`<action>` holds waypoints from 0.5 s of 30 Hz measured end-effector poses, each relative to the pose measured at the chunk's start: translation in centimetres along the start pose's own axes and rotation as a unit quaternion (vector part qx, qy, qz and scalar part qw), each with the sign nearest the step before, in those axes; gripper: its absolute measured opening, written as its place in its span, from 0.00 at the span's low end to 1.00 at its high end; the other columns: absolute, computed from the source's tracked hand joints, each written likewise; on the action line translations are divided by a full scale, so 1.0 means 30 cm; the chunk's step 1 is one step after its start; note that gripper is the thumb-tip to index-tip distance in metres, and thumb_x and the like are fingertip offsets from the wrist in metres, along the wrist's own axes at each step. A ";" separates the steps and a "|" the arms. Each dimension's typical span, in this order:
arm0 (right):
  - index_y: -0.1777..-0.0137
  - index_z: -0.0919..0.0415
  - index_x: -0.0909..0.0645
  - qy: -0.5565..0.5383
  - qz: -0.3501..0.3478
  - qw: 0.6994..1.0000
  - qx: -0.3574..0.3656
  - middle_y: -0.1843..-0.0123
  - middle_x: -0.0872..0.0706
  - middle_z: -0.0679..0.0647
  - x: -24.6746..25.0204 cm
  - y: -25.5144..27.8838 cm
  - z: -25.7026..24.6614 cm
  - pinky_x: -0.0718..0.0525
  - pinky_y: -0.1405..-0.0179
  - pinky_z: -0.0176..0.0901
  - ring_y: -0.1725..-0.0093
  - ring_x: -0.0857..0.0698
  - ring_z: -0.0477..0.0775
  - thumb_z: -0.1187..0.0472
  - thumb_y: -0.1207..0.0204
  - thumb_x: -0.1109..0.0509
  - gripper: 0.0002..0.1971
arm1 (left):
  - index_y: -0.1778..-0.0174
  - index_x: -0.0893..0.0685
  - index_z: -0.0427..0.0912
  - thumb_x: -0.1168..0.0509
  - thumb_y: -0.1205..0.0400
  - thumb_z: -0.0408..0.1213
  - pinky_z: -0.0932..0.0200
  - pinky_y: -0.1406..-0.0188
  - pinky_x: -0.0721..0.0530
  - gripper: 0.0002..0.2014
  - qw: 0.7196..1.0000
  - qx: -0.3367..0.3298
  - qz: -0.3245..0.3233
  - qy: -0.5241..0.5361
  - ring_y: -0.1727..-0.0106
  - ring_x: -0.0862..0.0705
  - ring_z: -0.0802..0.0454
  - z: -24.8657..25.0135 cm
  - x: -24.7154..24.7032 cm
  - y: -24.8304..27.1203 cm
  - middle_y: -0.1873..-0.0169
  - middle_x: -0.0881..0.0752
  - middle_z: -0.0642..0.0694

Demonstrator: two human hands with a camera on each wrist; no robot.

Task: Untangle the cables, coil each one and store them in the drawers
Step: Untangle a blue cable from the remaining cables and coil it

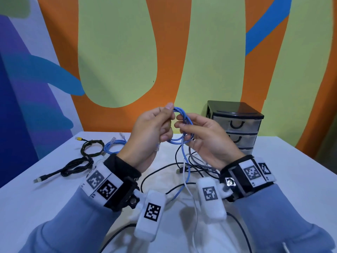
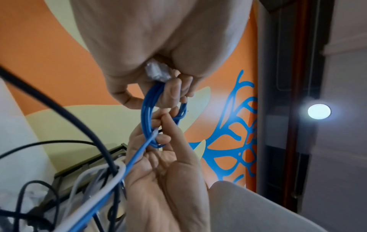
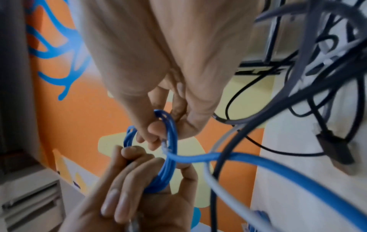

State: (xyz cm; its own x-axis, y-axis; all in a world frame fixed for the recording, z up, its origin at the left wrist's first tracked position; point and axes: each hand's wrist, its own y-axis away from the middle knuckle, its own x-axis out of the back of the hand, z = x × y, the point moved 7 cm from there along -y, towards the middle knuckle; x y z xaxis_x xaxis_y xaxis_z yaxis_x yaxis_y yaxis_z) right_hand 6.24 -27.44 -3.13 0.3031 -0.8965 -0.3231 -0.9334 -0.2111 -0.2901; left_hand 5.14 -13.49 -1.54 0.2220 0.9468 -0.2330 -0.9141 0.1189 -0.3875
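Note:
A blue network cable (image 1: pixel 183 119) is wound into a small coil held up above the table. My left hand (image 1: pixel 170 114) pinches the coil's top and left side between thumb and fingers, and the cable's clear plug (image 2: pixel 157 72) sits in that palm. My right hand (image 1: pixel 182 124) grips the coil's right side, with its fingers (image 3: pixel 157 135) hooked through the loops. The blue tail (image 1: pixel 187 170) hangs down into a tangle of black, white and grey cables (image 1: pixel 196 166) on the white table (image 1: pixel 291 179). The black drawer unit (image 1: pixel 237 123) stands behind, drawers closed.
Three coiled cables lie at the table's far left: a black one with a yellow plug (image 1: pixel 91 147), a blue one (image 1: pixel 114 146) and a black one (image 1: pixel 78 165). A painted wall (image 1: pixel 118 52) rises right behind the table. Loose black and white cables (image 1: pixel 193 216) run toward me.

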 end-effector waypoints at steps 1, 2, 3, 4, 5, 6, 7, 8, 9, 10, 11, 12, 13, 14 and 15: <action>0.40 0.69 0.13 -0.025 -0.015 1.000 -0.013 0.51 0.10 0.56 -0.007 0.000 0.000 0.19 0.64 0.31 0.59 0.13 0.43 0.75 0.22 0.29 0.13 | 0.57 0.21 0.40 0.37 0.07 0.43 0.63 0.68 0.43 0.15 1.000 0.008 -0.001 0.022 0.77 0.40 0.55 0.001 0.005 -0.002 0.77 0.38 0.50; 0.37 0.70 0.12 -0.052 -0.034 0.998 -0.028 0.52 0.11 0.56 -0.017 0.003 -0.001 0.17 0.62 0.31 0.58 0.15 0.44 0.72 0.23 0.29 0.15 | 0.57 0.21 0.40 0.38 0.07 0.44 0.57 0.62 0.46 0.15 0.999 0.015 -0.002 0.044 0.77 0.41 0.55 0.003 0.008 -0.003 0.77 0.38 0.51; 0.35 0.71 0.13 -0.084 -0.053 0.994 -0.043 0.53 0.12 0.56 -0.027 0.008 -0.005 0.15 0.60 0.33 0.56 0.16 0.46 0.70 0.22 0.29 0.16 | 0.57 0.21 0.40 0.38 0.07 0.44 0.53 0.59 0.47 0.15 0.998 0.022 -0.002 0.065 0.78 0.41 0.56 0.005 0.012 -0.005 0.78 0.38 0.51; 0.33 0.73 0.14 -0.121 -0.064 0.989 -0.059 0.52 0.14 0.58 -0.035 0.013 -0.007 0.13 0.58 0.35 0.55 0.17 0.49 0.67 0.20 0.32 0.18 | 0.57 0.21 0.40 0.38 0.06 0.45 0.53 0.59 0.45 0.15 0.996 0.029 -0.003 0.088 0.79 0.40 0.57 0.008 0.014 -0.005 0.78 0.38 0.52; 0.31 0.76 0.16 -0.160 -0.070 0.982 -0.072 0.50 0.14 0.60 -0.041 0.019 -0.009 0.11 0.56 0.37 0.55 0.16 0.51 0.66 0.17 0.35 0.19 | 0.57 0.21 0.40 0.38 0.06 0.45 0.55 0.60 0.40 0.16 0.993 0.037 -0.007 0.111 0.79 0.40 0.57 0.010 0.014 -0.005 0.79 0.39 0.53; 0.29 0.79 0.18 -0.195 -0.072 0.975 -0.078 0.48 0.14 0.63 -0.044 0.023 -0.011 0.10 0.55 0.39 0.54 0.15 0.53 0.66 0.16 0.38 0.21 | 0.56 0.21 0.41 0.38 0.06 0.46 0.57 0.60 0.34 0.16 0.990 0.045 -0.012 0.135 0.79 0.40 0.57 0.012 0.012 -0.004 0.79 0.39 0.53; 0.29 0.80 0.19 -0.217 -0.077 0.970 -0.079 0.46 0.14 0.64 -0.047 0.027 -0.014 0.09 0.54 0.40 0.54 0.13 0.54 0.66 0.16 0.39 0.22 | 0.56 0.21 0.41 0.38 0.07 0.46 0.57 0.59 0.30 0.16 0.986 0.054 -0.018 0.159 0.79 0.40 0.57 0.014 0.009 -0.001 0.79 0.39 0.53; 0.30 0.79 0.18 -0.219 -0.085 0.969 -0.078 0.46 0.14 0.64 -0.051 0.029 -0.015 0.09 0.54 0.39 0.55 0.12 0.54 0.68 0.17 0.39 0.21 | 0.56 0.20 0.41 0.38 0.07 0.47 0.58 0.59 0.26 0.16 0.982 0.062 -0.025 0.178 0.79 0.40 0.57 0.015 0.005 0.002 0.79 0.39 0.54; 0.31 0.77 0.16 -0.202 -0.094 0.972 -0.077 0.49 0.14 0.62 -0.054 0.031 -0.015 0.09 0.54 0.37 0.56 0.12 0.52 0.69 0.18 0.38 0.20 | 0.56 0.20 0.41 0.38 0.07 0.47 0.59 0.59 0.25 0.16 0.979 0.067 -0.032 0.192 0.79 0.40 0.57 0.017 -0.001 0.004 0.79 0.39 0.54; 0.32 0.76 0.15 -0.171 -0.101 0.977 -0.072 0.52 0.15 0.60 -0.056 0.033 -0.017 0.09 0.53 0.36 0.57 0.12 0.51 0.70 0.19 0.37 0.19 | 0.56 0.20 0.42 0.38 0.07 0.47 0.59 0.60 0.24 0.16 0.977 0.070 -0.036 0.200 0.79 0.39 0.57 0.017 -0.004 0.005 0.79 0.39 0.54; 0.31 0.75 0.15 -0.134 -0.102 0.984 -0.061 0.53 0.16 0.58 -0.055 0.032 -0.022 0.10 0.53 0.36 0.57 0.12 0.50 0.70 0.19 0.36 0.19 | 0.57 0.20 0.42 0.38 0.07 0.47 0.60 0.60 0.23 0.16 0.976 0.071 -0.037 0.203 0.79 0.39 0.57 0.019 -0.005 0.007 0.79 0.39 0.54; 0.29 0.75 0.17 -0.096 -0.100 0.989 -0.047 0.54 0.16 0.58 -0.054 0.033 -0.029 0.10 0.52 0.37 0.57 0.11 0.50 0.70 0.19 0.35 0.20 | 0.57 0.20 0.42 0.38 0.07 0.47 0.59 0.60 0.23 0.16 0.976 0.071 -0.037 0.203 0.80 0.39 0.57 0.020 -0.004 0.006 0.79 0.39 0.54; 0.28 0.75 0.18 -0.065 -0.099 0.992 -0.036 0.54 0.16 0.57 -0.051 0.034 -0.034 0.09 0.50 0.39 0.55 0.10 0.50 0.69 0.20 0.34 0.21 | 0.57 0.20 0.42 0.38 0.07 0.47 0.59 0.59 0.23 0.16 0.976 0.072 -0.038 0.203 0.80 0.38 0.57 0.021 -0.001 0.005 0.79 0.39 0.54; 0.27 0.73 0.18 -0.042 -0.100 0.994 -0.032 0.55 0.16 0.57 -0.050 0.036 -0.035 0.09 0.46 0.43 0.53 0.10 0.51 0.69 0.20 0.33 0.22 | 0.57 0.20 0.41 0.38 0.07 0.47 0.58 0.57 0.24 0.16 0.975 0.073 -0.040 0.206 0.80 0.38 0.57 0.020 0.001 0.005 0.79 0.39 0.54; 0.27 0.71 0.17 -0.024 -0.107 0.994 -0.031 0.54 0.15 0.56 -0.050 0.040 -0.035 0.10 0.43 0.46 0.50 0.10 0.52 0.68 0.20 0.32 0.21 | 0.57 0.20 0.41 0.38 0.07 0.47 0.57 0.55 0.25 0.16 0.974 0.076 -0.045 0.210 0.80 0.38 0.57 0.019 0.000 0.006 0.80 0.39 0.54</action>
State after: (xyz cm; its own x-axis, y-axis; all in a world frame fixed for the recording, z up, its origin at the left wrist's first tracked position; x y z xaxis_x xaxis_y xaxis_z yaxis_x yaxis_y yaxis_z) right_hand 4.46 -26.75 -2.05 0.5026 -0.8096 -0.3033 -0.8566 -0.4187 -0.3016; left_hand 4.79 -13.29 -1.09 0.3926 0.7281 -0.5619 -0.9176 0.2686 -0.2932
